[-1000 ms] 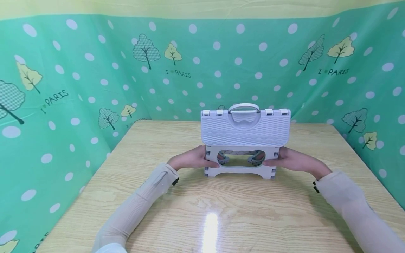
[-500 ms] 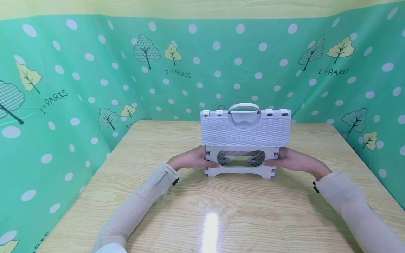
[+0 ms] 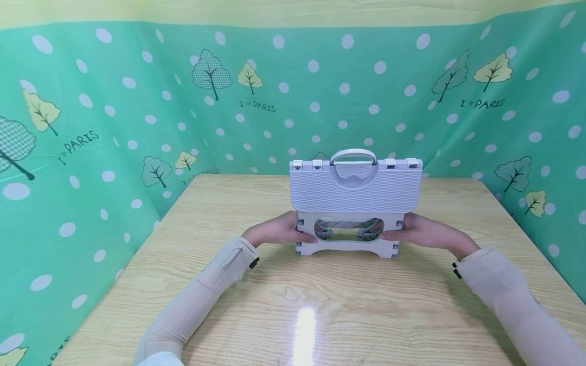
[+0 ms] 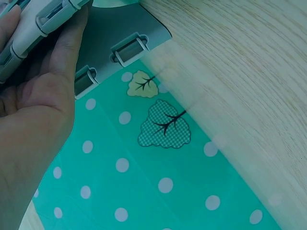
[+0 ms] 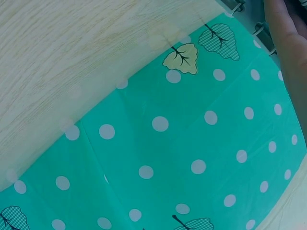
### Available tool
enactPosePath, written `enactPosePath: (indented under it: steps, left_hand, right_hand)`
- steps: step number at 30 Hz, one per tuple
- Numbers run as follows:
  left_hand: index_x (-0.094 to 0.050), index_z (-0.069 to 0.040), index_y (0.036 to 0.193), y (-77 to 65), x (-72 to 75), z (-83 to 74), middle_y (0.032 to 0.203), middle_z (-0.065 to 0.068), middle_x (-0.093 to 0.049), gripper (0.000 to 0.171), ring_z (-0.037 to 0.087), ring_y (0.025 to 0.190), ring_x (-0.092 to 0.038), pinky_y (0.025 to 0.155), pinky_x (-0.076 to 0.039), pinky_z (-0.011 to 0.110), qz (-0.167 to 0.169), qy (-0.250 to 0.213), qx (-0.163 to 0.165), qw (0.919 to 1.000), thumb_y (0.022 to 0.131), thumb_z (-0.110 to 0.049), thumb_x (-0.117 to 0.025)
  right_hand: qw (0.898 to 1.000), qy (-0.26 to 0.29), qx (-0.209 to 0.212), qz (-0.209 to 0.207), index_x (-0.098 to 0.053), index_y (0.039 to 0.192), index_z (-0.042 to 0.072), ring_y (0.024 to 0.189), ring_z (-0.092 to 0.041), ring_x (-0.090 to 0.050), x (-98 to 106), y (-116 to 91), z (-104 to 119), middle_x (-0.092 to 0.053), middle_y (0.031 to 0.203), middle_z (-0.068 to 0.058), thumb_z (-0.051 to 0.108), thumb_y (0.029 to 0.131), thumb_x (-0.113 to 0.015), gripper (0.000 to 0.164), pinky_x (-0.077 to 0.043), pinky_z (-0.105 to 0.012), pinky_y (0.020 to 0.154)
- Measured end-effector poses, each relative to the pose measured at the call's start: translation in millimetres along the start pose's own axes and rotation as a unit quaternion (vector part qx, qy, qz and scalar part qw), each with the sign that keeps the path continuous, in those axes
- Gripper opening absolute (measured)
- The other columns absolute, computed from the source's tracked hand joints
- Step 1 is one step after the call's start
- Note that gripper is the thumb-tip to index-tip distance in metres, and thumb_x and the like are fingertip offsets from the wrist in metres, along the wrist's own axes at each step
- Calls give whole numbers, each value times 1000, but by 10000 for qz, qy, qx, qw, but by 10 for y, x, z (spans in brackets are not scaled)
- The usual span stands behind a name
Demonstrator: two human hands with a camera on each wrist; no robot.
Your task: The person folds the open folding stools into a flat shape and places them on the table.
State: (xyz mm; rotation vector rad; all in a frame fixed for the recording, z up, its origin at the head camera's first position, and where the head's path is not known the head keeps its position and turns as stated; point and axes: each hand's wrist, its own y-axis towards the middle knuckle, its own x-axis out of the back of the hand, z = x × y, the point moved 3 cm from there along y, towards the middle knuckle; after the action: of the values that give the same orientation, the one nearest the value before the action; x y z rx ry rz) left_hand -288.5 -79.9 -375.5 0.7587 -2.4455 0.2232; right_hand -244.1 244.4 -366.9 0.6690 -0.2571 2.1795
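A pale lavender-white folding step stool (image 3: pixel 316 190) stands upright on the table in the head view, its woven-textured top tilted toward me. Its carry handle (image 3: pixel 353 151) sticks up at the upper edge. My left hand (image 3: pixel 279 229) grips the leg panel's left side, thumb over the front beside the oval opening. On the opposite side my right hand (image 3: pixel 426 231) holds the panel the same way. The fingers of both hands pass behind the panel and are partly hidden. In the left wrist view, grey hinged stool parts (image 4: pixel 124 24) lie beyond the palm.
The stool rests on a light wood-grain table (image 3: pixel 256 305). A green dotted curtain (image 3: pixel 151 101) with tree prints encloses the back and both sides. A bright light reflection (image 3: pixel 304 335) lies on the tabletop in front.
The stool's textured top appears very slightly wider and lower at its front edge than a second ago. Both hands keep their hold in the same place.
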Motion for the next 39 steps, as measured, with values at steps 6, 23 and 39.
enactPosePath:
  steps: [6, 23, 39]
  left_hand:
    - [-18, -28, 159, 4, -2, 9, 153, 3, -44, 87, 17, 134, -48, 105, -45, 35, 17, 44, 33, 10000, 92, -9, -71]
    - [-19, -27, 159, -3, -8, 2, 151, 4, -46, 86, 19, 131, -51, 105, -45, 36, 55, -57, 33, 10000, 92, -8, -71]
    - [-21, -26, 158, -3, -6, -14, 150, 4, -47, 84, 18, 132, -51, 105, -45, 35, 41, 20, 57, 10000, 92, -8, -71]
  right_hand:
    - [10000, -13, 48, -1, -20, 157, 18, 124, -41, -53, 1, -2, -8, -44, 145, -22, 16, 97, -66, 75, -52, -32, 92]
    - [9999, 94, 116, 60, -10, 158, 22, 126, -43, -51, -13, -2, 4, -38, 150, -22, 13, 97, -66, 83, -50, -32, 94]
    - [9999, 121, -10, 55, -18, 155, 15, 124, -41, -54, -11, 1, 3, -44, 146, -26, 14, 96, -66, 76, -51, -31, 93]
